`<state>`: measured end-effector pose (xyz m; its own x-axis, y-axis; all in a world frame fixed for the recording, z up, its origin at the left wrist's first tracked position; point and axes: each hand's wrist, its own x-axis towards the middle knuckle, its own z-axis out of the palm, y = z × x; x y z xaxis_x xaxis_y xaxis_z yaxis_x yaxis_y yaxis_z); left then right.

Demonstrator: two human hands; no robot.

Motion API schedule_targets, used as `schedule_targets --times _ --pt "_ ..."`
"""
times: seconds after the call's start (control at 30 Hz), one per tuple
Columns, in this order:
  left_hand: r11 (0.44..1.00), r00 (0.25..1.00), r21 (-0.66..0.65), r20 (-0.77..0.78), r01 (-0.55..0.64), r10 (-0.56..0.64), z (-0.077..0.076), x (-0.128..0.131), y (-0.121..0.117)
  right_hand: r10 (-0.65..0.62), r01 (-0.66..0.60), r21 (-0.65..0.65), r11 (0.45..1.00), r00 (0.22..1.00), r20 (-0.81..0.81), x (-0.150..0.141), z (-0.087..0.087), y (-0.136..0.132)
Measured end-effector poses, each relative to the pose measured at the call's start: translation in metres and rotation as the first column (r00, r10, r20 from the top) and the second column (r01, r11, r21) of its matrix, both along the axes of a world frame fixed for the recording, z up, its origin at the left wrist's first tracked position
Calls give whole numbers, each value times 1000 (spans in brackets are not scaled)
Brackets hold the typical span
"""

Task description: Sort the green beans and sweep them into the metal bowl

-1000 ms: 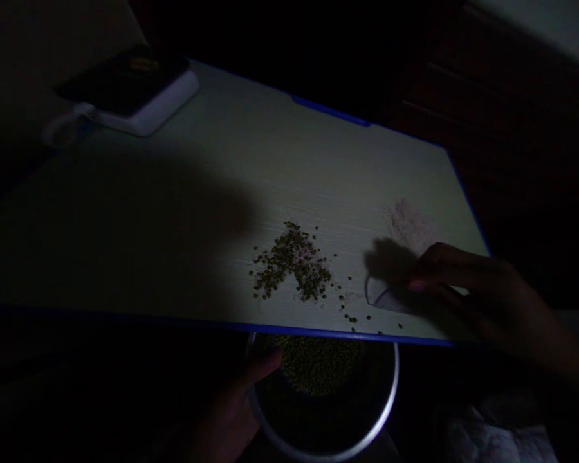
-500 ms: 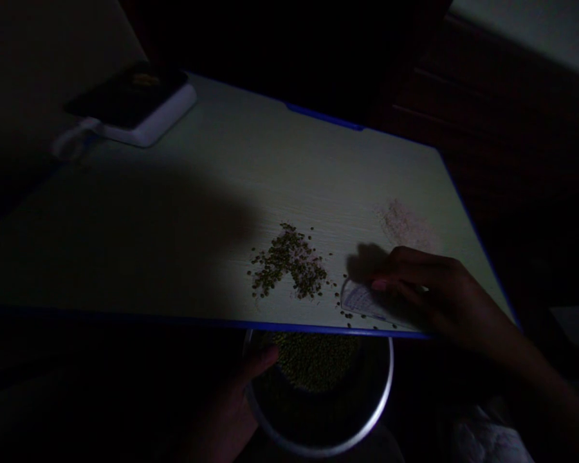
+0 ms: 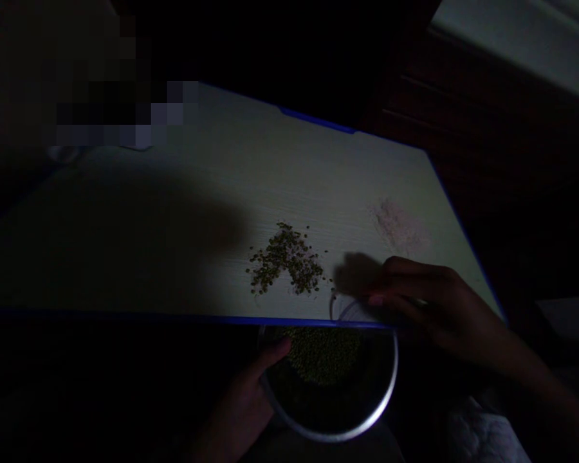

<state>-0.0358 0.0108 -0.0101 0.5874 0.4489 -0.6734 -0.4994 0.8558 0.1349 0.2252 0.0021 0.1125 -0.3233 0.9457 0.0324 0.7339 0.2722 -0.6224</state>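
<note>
My left hand (image 3: 248, 399) grips the rim of a round metal bowl (image 3: 383, 405) just under the table's front edge, thumb over the rim. Green mung beans (image 3: 323, 354) lie inside it. In my right hand (image 3: 424, 292), pinched between thumb and fingers, is a clear, curved plastic piece with printed lines, seemingly a protractor (image 3: 350, 310). It rests at the table's front edge above the bowl. To its left, a loose pile of mung beans (image 3: 284, 260) is spread on the tabletop, with a few strays near the protractor.
The pale table (image 3: 270, 173) has a blue edge. A patch of pinkish crumbs or powder (image 3: 398, 225) lies beyond my right hand. At the back left, a device is mostly blurred out by blocks (image 3: 139, 132). Whitish crumpled cloth (image 3: 485, 434) shows at lower right. The light is dim.
My right hand has drawn the protractor toward me, to the table edge, and the stray beans before it are gone from there. The bowl has shifted slightly right and up in view.
</note>
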Motion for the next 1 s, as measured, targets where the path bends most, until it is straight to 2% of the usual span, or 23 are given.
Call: schedule_targets --times 0.17,0.37,0.53,0.63,0.73,0.83,1.0 --pt "1000 1000 -20 -15 18 -18 0 -3 0 -149 146 37 989 986 71 13 1 -1" --pt "1000 995 -14 -103 -1 -1 -1 -9 -2 -161 158 47 986 984 73 2 -8 3" --pt "999 991 31 -135 -17 21 6 -17 -2 -278 260 142 955 952 128 5 -13 9" --pt "996 983 63 -169 -67 77 6 -20 -3 -340 314 182 932 931 132 8 -12 6" --pt "1000 988 9 -155 -13 14 4 -19 -2 -352 334 166 928 931 93 5 -10 -1" --pt "1000 981 -23 -194 -4 -1 1 -20 0 -337 323 145 935 938 82 0 -11 -4" --pt "1000 971 -20 -239 -7 2 -9 -26 -1 -363 333 238 912 927 95 3 -16 13"
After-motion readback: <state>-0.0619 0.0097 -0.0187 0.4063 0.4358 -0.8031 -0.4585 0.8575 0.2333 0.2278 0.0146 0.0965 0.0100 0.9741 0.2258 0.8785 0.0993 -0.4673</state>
